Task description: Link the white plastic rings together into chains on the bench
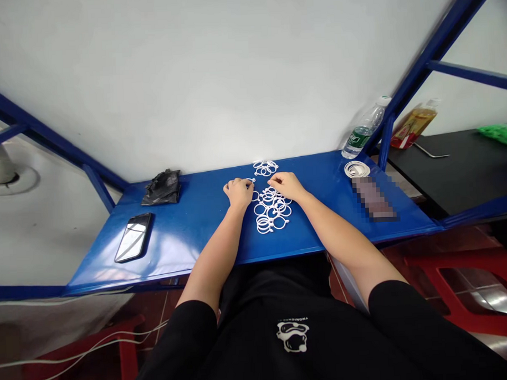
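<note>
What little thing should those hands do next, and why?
Perhaps slide the white ring at the left hand over to the small group of rings: that group lies close by, toward the wall, while the larger pile lies on the near side. Whether the right hand holds a ring is too small to tell.

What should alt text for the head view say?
A person's bare left hand and bare right hand are at a cluster of thin white rings on a glossy blue table. A black phone lies at left, a clear green-labelled plastic bottle at right.
</note>
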Tool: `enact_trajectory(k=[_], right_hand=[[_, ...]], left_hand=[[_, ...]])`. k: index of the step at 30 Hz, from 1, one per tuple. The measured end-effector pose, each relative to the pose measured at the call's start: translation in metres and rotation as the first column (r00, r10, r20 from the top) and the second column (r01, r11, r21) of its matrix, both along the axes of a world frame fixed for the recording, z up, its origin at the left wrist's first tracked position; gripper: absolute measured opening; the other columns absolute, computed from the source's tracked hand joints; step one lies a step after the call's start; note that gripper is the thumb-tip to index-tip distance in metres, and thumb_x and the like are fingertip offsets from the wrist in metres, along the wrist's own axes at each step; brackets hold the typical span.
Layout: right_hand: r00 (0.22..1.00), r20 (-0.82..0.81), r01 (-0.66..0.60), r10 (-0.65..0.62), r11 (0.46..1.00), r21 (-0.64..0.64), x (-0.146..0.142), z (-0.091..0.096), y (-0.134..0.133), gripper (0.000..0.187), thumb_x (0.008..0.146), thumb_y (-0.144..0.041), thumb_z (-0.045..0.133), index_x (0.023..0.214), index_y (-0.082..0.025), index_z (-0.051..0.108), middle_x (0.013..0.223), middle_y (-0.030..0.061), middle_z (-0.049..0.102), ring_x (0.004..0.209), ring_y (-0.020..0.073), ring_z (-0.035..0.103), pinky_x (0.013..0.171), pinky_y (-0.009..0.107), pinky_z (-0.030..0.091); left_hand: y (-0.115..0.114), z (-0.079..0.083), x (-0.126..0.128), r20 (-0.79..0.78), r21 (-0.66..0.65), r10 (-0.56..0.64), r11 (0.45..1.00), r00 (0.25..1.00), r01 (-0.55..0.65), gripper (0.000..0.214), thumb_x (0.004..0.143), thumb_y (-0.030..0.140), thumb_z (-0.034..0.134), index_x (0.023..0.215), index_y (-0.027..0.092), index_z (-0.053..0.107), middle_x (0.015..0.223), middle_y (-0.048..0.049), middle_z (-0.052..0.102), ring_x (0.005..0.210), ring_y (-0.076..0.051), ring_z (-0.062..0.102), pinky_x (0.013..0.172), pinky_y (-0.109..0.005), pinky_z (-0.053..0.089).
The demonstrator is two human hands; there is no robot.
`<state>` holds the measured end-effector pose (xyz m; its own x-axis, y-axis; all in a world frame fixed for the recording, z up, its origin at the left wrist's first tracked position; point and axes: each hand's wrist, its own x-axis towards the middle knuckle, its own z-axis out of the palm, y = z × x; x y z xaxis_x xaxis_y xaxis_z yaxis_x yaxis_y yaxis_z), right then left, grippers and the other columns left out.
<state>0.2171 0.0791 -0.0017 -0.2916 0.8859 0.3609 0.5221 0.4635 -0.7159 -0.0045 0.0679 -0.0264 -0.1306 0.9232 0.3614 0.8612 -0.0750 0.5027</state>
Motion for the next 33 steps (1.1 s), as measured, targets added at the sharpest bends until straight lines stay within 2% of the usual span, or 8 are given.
enact_trajectory(k=[4,7,11,14,17,22,28,33], right_hand=[[1.000,-0.019,-0.001,0.001,1.000,-0.003,0.000,0.000,0.000,0.018,0.093,-0.034,0.069,0.086,-0.022,0.080,0.076,0.0009,0.076,0.070,0.0177,0.067,0.068,0.030,0.046],[0.999,-0.053,0.005,-0.006,1.000,-0.010,-0.002,0.002,-0.001,0.017,0.093,-0.030,0.070,0.102,-0.022,0.083,0.085,0.0024,0.080,0.073,0.0178,0.069,0.071,0.030,0.049],[0.992,-0.124,0.010,-0.009,1.000,0.008,-0.005,0.007,-0.005,0.023,0.095,-0.030,0.070,0.112,-0.021,0.082,0.099,0.0056,0.082,0.080,0.0190,0.071,0.078,0.032,0.053],[0.988,-0.157,0.008,-0.001,0.999,0.043,-0.006,0.012,-0.009,0.018,0.095,-0.029,0.068,0.103,-0.022,0.083,0.101,0.0057,0.082,0.087,0.0204,0.073,0.081,0.032,0.054],[0.985,-0.172,-0.017,0.019,1.000,0.015,-0.006,0.013,-0.011,0.019,0.094,-0.031,0.067,0.101,-0.022,0.083,0.096,0.0046,0.082,0.083,0.0200,0.072,0.078,0.032,0.054],[0.973,-0.225,-0.077,0.055,0.993,-0.089,-0.006,0.013,-0.013,0.024,0.091,-0.035,0.067,0.103,-0.021,0.082,0.086,0.0036,0.080,0.073,0.0187,0.069,0.071,0.031,0.053],[0.977,-0.209,-0.055,0.040,0.996,-0.066,-0.007,0.017,-0.015,0.024,0.089,-0.040,0.069,0.095,-0.020,0.081,0.080,0.0033,0.077,0.069,0.0172,0.064,0.066,0.029,0.049],[0.974,-0.221,-0.063,0.048,0.996,-0.061,-0.008,0.018,-0.015,0.026,0.091,-0.041,0.066,0.096,-0.019,0.079,0.078,0.0025,0.075,0.068,0.0172,0.064,0.065,0.029,0.048]], left_hand=[[0.005,-0.002,-0.004,0.208,0.137,-0.159,0.982,0.965,0.133,0.011,0.096,0.029,0.070,0.089,0.025,0.078,0.103,-0.0087,0.075,0.104,-0.029,0.068,0.106,-0.051,0.049],[0.003,0.000,-0.001,0.329,0.291,-0.304,0.933,0.894,0.211,0.010,0.096,0.030,0.070,0.093,0.023,0.076,0.110,-0.0093,0.073,0.109,-0.025,0.069,0.099,-0.042,0.057],[-0.006,0.006,0.011,0.318,0.388,-0.460,0.861,0.829,0.329,0.010,0.096,0.032,0.072,0.093,0.023,0.074,0.134,-0.0104,0.070,0.122,-0.024,0.069,0.106,-0.043,0.057],[-0.013,0.009,0.019,0.272,0.355,-0.535,0.829,0.800,0.433,0.013,0.097,0.032,0.071,0.088,0.023,0.070,0.127,-0.0082,0.075,0.121,-0.023,0.072,0.108,-0.044,0.057],[-0.016,0.011,0.023,0.237,0.305,-0.548,0.826,0.802,0.474,0.014,0.096,0.031,0.071,0.085,0.023,0.069,0.122,-0.0073,0.078,0.117,-0.023,0.073,0.108,-0.043,0.057],[-0.020,0.013,0.024,0.251,0.267,-0.530,0.842,0.810,0.469,0.013,0.098,0.032,0.069,0.088,0.023,0.070,0.120,-0.0071,0.078,0.114,-0.022,0.074,0.104,-0.041,0.059],[-0.019,0.011,0.023,0.329,0.263,-0.531,0.846,0.781,0.464,0.018,0.101,0.036,0.064,0.093,0.022,0.073,0.114,-0.0072,0.079,0.106,-0.021,0.075,0.099,-0.038,0.061],[-0.017,0.010,0.022,0.375,0.273,-0.482,0.874,0.792,0.402,0.018,0.100,0.036,0.066,0.108,0.022,0.073,0.111,-0.0071,0.078,0.095,-0.018,0.075,0.090,-0.034,0.063]])
